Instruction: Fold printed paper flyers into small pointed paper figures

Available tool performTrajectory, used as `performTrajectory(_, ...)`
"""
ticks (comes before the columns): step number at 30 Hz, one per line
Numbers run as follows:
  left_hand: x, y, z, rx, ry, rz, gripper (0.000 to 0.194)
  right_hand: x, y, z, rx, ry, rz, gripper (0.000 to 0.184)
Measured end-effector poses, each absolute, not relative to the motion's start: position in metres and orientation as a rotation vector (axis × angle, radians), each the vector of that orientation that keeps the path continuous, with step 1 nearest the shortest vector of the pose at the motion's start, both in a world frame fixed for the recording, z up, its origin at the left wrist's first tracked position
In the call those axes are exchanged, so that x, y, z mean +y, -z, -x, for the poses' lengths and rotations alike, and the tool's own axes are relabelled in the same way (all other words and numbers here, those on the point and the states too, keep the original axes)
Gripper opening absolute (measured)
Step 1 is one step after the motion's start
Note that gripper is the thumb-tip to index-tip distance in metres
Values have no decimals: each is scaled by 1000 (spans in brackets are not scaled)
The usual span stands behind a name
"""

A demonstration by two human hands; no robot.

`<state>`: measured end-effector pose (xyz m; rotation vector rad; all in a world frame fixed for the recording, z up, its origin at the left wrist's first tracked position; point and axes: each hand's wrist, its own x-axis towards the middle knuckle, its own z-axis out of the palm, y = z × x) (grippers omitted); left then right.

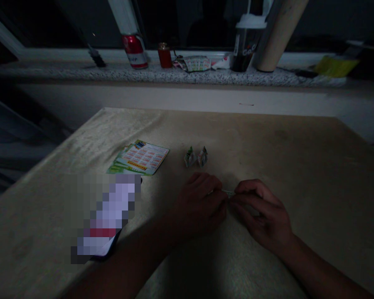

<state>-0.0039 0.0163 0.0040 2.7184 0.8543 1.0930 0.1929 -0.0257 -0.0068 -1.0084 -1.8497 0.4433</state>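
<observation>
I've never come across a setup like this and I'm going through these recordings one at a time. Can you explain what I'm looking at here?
There is no machine here: these are a person's bare hands, seen by one camera worn on the head, looking forward and down. That gives the single picture.

The left hand and right hand meet above a table, with a small thin piece pinched between their fingertips. It is too dark to say what it is.

Beyond the hands stand two small folded papers. To their left lies a fanned stack of printed sheets, and nearer the camera a pixelated object, perhaps a phone. On the windowsill behind are a red-and-silver can and a lidded cup, among other things.
</observation>
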Motion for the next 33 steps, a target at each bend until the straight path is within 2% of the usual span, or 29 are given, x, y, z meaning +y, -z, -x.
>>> performTrajectory(33,31,-13,34,946,-1052,-2741,5,-22,1,-205,-1701,-329,1133,14)
